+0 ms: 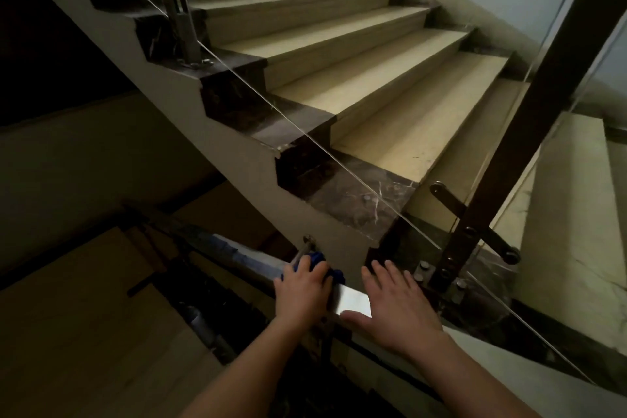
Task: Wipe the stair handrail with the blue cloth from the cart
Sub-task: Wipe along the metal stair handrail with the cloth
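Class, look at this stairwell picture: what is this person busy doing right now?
A person is wiping a metal stair handrail. The left hand presses a bunched blue cloth onto the top of the rail, near a small bracket fixing it to the stair side. The right hand lies flat and open, thumb against the rail, holding nothing. The rail slopes down to the left into a dim lower flight; no cart is in view.

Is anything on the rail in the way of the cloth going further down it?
Nothing visible blocks it. The left hand presses the blue cloth on the handrail, whose top looks bare below. A small bracket sits beside the cloth, off the top. The right hand rests behind.
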